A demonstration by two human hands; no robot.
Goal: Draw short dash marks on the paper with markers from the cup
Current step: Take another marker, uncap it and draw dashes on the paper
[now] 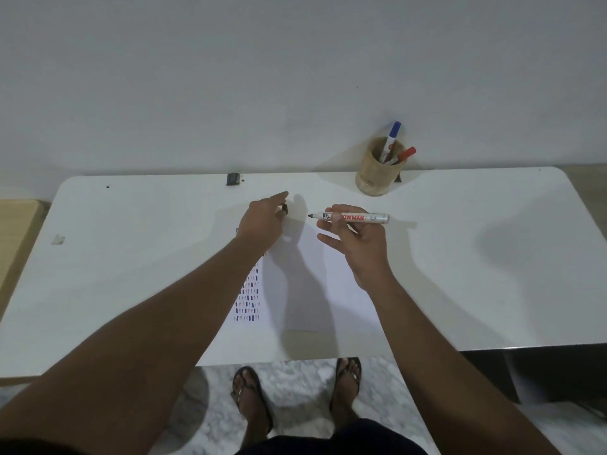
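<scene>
Head view. The right hand (358, 244) grips a black marker (353, 217) by its barrel, thumb and forefinger closed on it, the other fingers spread loose. The marker lies level above the paper (315, 284), its bare tip pointing toward the left hand (262, 221). The left hand pinches a small dark cap (285, 209) over the far edge of the paper. The cup (377, 172) stands beyond the paper and to its right, against the wall, with a blue marker (392, 137) and a red marker (404, 156) upright in it.

Hazards, as a judgement:
- The tip is uncovered. A careless sweep toward the paper could leave a stray line across the dashes (248, 300) along the left side of the paper.
- The paper looks loose on the table (131, 257). With neither hand pressing it, a stroke could drag it and smear wet ink.
- A cap set down on the smooth top could roll out of reach.

Materials. The paper is a thin, flat white sheet, hard to tell from the smooth white table with rounded corners. The cup is a tan cylinder, possibly bamboo. The marker is a slim pale tube with red lettering.
</scene>
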